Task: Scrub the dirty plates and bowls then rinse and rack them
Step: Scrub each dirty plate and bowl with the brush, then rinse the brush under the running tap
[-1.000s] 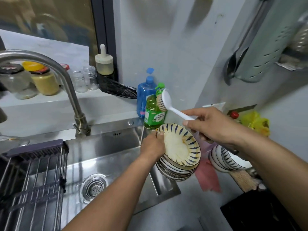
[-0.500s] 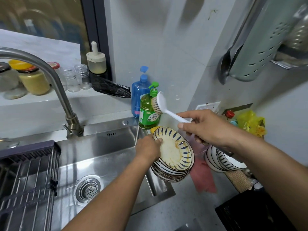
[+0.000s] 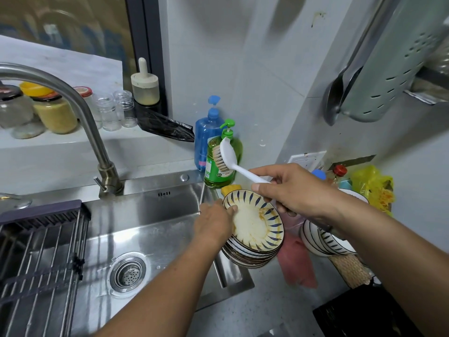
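Scrubbing about to start: left hand (image 3: 213, 224) gripping the rim of the stacked dirty plates (image 3: 254, 227) at the sink's (image 3: 150, 215) right edge, right hand (image 3: 291, 190) clamped on the brush (image 3: 227, 156), raised clear, probably needing soap or lowering onto the top plate.

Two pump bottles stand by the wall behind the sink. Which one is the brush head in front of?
The green pump bottle. The white brush in the right hand overlaps it, while the taller blue bottle stands behind it to the left.
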